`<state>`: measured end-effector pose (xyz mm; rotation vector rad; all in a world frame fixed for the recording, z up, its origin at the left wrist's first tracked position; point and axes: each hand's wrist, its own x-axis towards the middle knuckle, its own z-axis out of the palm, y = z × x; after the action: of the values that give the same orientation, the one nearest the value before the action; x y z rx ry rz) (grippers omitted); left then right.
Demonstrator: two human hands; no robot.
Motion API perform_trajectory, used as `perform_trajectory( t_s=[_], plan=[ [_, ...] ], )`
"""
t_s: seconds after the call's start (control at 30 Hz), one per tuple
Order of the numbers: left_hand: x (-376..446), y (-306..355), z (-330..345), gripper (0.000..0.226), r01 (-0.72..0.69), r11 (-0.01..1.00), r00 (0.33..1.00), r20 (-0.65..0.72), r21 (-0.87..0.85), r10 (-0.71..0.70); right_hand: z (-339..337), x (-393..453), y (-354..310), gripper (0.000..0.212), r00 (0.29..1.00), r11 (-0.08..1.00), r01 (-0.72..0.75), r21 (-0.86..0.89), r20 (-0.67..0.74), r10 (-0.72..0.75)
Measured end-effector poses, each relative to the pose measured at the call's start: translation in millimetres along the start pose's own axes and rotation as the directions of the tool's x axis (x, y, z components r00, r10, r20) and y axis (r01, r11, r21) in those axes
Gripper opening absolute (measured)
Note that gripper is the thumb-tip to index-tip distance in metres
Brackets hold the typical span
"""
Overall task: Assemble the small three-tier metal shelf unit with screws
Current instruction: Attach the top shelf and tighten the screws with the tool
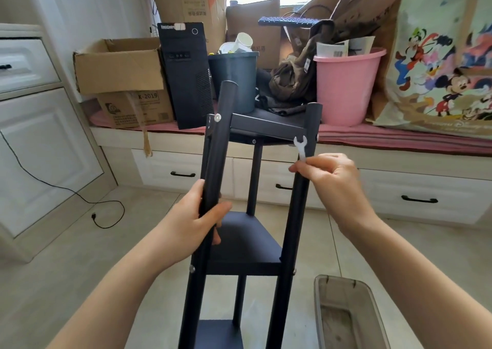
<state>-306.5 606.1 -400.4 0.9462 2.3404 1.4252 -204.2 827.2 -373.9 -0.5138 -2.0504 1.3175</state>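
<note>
The black shelf unit [245, 242] stands on the tiled floor, in front of the pink bucket [346, 87]. At its left post the left hand [197, 223] grips, fingers curled round a loose black tube [221, 146]. At its right post, the right hand [332, 180] has its fingers pinching a small white wrench [300, 147], its open end just below the top tier.

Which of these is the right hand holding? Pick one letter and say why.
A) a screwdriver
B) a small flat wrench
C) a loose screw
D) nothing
B: the right hand pinches the lower end of a small flat wrench, whose open jaw points up beside the right front post of the shelf unit, just under the top tier.
</note>
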Motion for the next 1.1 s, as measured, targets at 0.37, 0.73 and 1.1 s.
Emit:
perform_trajectory(
  t_s=[0.37,0.73,1.1],
  plan=[
    [3,-6,-7,0.018,0.003,0.998,1.000,-0.011,-0.060,-0.004,5,1,-3,0.020,0.978,0.919,-0.183,0.350,0.160,0.134],
    [20,-20,-1,0.017,0.051,0.991,0.998,-0.022,-0.127,-0.054,10,-1,-7,0.022,0.996,0.942,-0.049,0.331,0.081,0.023],
    [28,-33,-12,0.022,0.074,0.988,0.997,0.026,-0.139,-0.071,10,-11,-11,0.013,0.973,0.954,0.199,0.223,0.070,-0.219]
  ],
)
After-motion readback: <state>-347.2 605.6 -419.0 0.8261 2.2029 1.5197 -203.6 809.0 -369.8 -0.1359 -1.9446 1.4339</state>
